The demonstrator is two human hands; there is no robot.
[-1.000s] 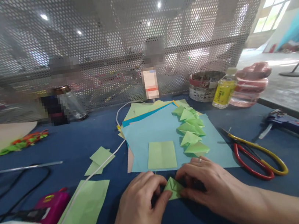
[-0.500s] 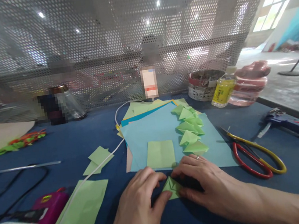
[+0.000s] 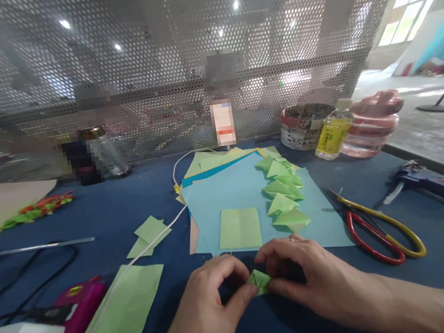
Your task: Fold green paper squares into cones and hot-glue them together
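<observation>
Before mesh, a blue tabletop bears green papers.

Readable text: none that can be made out for certain.
Yellow label: on the clear bottle at right of the frame; dark characters run along it, too small to read.
Pixelated panel: upper middle of the frame; a red band and a bluish patch, blurred beyond reading.
Magenta case: lower left of the frame; a yellow mark on top, illegible.
</observation>
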